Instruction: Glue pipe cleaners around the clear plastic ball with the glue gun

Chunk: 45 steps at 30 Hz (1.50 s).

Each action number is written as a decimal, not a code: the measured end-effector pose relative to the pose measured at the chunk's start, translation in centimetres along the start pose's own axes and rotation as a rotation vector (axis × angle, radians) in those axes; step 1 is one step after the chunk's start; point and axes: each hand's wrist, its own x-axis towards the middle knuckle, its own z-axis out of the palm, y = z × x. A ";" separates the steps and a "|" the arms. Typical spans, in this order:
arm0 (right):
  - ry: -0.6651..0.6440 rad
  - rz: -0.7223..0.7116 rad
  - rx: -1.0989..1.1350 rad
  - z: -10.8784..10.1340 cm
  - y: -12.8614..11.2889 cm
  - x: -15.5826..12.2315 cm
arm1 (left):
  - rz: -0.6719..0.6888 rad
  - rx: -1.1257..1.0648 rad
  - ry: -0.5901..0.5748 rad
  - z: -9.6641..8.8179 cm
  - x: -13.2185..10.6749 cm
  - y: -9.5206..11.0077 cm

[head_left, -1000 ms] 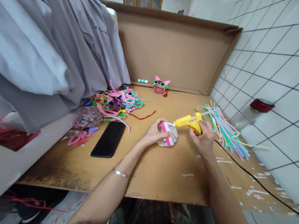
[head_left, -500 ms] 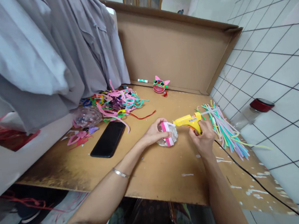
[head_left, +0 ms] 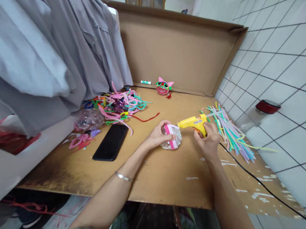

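My left hand is closed around a clear plastic cup-like piece with pink and white bands around it, held just over the table. In my right hand is a yellow hot glue gun, gripped by its handle. Its nozzle points left and meets or nearly meets the upper rim of the banded piece. A translucent glue stick sticks out of the gun's back end. Whether glue is coming out is too small to tell.
Pastel pipe cleaners lie right of the gun, near its black cord. A phone and a tangled pipe cleaner pile are on the left. A cat-eared figure and glue tube stand by the cardboard wall.
The glue gun has shifted very slightly to the right at the rim of the banded piece. My left hand and the piece stay almost still.
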 end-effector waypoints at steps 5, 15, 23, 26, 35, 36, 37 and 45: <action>-0.028 0.011 -0.020 0.0 -0.2 0.0 | -0.002 -0.011 0.003 0.1 0.0 0.1; -0.010 0.024 -0.020 0.0 -0.2 0.1 | 0.000 0.009 0.008 0.0 -0.1 0.1; -0.043 0.045 -0.010 0.3 0.0 0.0 | -0.004 0.001 0.007 0.1 -0.2 0.4; -0.038 0.060 0.006 0.2 0.1 0.0 | -0.006 -0.001 0.001 0.0 -0.2 0.3; -0.015 0.067 -0.012 0.2 -0.2 0.0 | -0.015 0.000 0.004 0.1 -0.2 0.5; -0.007 0.063 -0.012 0.2 -0.2 0.0 | -0.015 -0.001 0.005 0.1 -0.2 0.5; -0.003 0.059 -0.011 0.2 -0.2 0.0 | -0.015 -0.001 0.004 0.1 -0.2 0.5; -0.042 0.056 -0.017 0.3 -0.1 0.0 | -0.002 0.005 -0.009 0.1 -0.1 0.3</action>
